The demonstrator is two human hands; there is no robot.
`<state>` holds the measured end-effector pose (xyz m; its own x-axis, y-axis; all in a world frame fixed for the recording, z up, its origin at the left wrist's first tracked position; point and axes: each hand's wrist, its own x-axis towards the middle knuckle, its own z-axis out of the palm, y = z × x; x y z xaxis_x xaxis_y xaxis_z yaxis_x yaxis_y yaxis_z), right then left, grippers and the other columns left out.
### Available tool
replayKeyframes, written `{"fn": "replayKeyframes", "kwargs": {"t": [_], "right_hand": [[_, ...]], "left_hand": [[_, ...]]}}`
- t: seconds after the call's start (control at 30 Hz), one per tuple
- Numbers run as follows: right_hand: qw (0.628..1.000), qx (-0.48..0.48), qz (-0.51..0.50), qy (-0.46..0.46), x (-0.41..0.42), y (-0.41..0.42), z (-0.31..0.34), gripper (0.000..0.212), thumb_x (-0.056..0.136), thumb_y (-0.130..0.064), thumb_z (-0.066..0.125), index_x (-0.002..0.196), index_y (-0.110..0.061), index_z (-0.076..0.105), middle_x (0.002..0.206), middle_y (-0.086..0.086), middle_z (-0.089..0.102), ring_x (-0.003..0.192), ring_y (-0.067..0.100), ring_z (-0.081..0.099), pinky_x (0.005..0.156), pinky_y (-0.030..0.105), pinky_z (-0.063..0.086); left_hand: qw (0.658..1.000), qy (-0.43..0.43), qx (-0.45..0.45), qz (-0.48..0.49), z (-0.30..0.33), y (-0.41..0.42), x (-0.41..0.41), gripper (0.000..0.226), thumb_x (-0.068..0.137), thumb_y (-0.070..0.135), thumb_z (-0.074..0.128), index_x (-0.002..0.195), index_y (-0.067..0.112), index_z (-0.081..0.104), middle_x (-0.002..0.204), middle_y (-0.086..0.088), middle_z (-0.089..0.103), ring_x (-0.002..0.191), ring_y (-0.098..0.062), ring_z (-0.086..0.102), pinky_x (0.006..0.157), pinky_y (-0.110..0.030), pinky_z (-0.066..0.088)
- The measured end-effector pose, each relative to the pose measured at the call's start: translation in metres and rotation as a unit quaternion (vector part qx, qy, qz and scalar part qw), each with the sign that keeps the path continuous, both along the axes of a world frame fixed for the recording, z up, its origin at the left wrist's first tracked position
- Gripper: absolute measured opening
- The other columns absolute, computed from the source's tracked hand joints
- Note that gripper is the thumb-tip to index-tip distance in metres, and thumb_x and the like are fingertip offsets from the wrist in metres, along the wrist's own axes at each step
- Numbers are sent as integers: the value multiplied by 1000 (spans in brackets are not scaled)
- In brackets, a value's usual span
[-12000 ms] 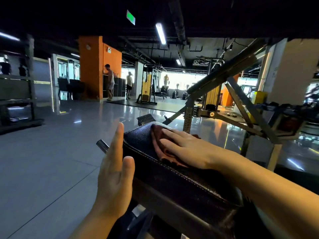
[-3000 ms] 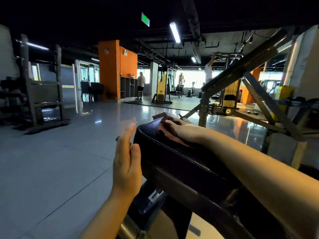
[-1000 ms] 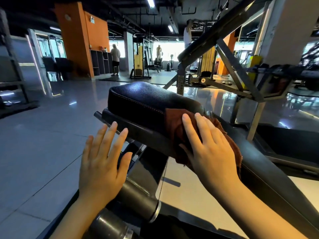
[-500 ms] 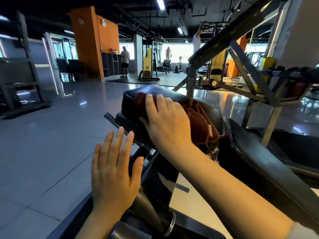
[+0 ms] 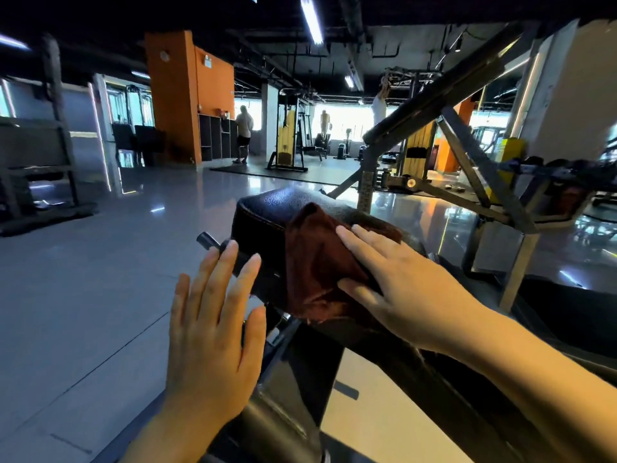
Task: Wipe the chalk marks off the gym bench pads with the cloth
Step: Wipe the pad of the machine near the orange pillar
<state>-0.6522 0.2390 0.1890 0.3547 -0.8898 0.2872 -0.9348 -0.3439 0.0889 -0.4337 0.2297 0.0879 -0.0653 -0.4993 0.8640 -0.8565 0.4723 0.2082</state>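
Right hand [image 5: 404,282] flat, fingers straight, pressing dark red cloth [image 5: 317,262] onto black bench pad [image 5: 263,212], cloth draped over the pad's near side, left hand [image 5: 213,332] spread flat, holding nothing, beside pad frame, grey floor [image 5: 83,295] below.

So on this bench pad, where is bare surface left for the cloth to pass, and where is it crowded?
Bare patch: the far rounded end of the black pad, beyond the brown cloth, and the pad's left side wall above the metal peg. Crowded: the near part, where the right hand presses the cloth; the left hand hovers beside.
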Motion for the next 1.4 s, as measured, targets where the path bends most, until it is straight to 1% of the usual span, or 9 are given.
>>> {"fn": "replayKeyframes", "kwargs": {"t": [0.27,0.43,0.6,0.73,0.87,1.07,1.17,1.23,1.4], "right_hand": [[994,53,54,-74,75,-73,33,71,94,-67,27,154,-31,11,158,6,23,147,28,17,114,62,15],[974,135,137,-121,70,-136,52,61,98,-61,25,153,-36,18,162,-5,18,148,15,14,119,53,8],[964,171,46,-201,-6,-151,40,51,102,-51,25,152,-38,22,158,-2,27,143,18,29,115,28,15],[953,157,25,-259,-58,-134,16,54,98,-55,29,149,-38,27,155,-5,32,138,8,30,113,22,16],[973,126,19,-191,-49,-109,12,93,66,-96,12,148,-53,13,162,-9,16,148,11,13,119,54,8],[985,80,139,-64,56,-72,33,75,84,-79,26,150,-52,2,163,-9,3,150,17,2,117,61,-2],[978,110,152,-94,70,-115,45,68,90,-74,26,151,-48,10,163,-8,12,149,17,11,118,59,4],[974,123,145,-125,60,-153,45,66,90,-73,27,150,-45,22,160,-6,23,146,19,21,117,58,13],[955,177,59,-230,24,-184,38,57,91,-65,45,143,-44,36,152,3,36,134,28,39,116,47,26]], "left_hand": [[997,59,48,-19,16,-32,-14,62,97,49,21,152,39,-6,160,20,-5,148,-4,-1,118,-25,-7],[997,19,69,1,13,-31,-14,62,98,50,18,152,39,-10,160,18,-12,147,-5,-7,117,-25,-10],[996,-23,86,-3,10,-32,-14,60,98,57,8,153,36,-5,161,13,-11,148,-8,-7,121,-36,0],[994,-50,96,-2,7,-35,-16,64,100,58,8,154,29,-9,162,5,-15,147,-11,-13,117,-27,-12],[994,18,100,-38,9,-35,-25,62,94,67,0,147,43,-21,157,17,-24,144,-5,-20,116,-36,-4],[985,141,76,-58,14,-17,-24,60,88,71,10,140,60,-19,149,41,-11,138,16,-5,115,-38,10],[995,72,76,5,7,-9,-6,65,94,63,14,151,42,-11,159,23,-6,145,4,-3,119,-24,-2],[995,-21,84,54,-7,-6,7,65,99,57,15,155,26,3,163,3,5,149,-14,7,120,-34,3],[995,1,70,64,-22,-2,13,63,100,57,16,155,27,9,162,1,14,148,-17,13,115,-40,14]]}}
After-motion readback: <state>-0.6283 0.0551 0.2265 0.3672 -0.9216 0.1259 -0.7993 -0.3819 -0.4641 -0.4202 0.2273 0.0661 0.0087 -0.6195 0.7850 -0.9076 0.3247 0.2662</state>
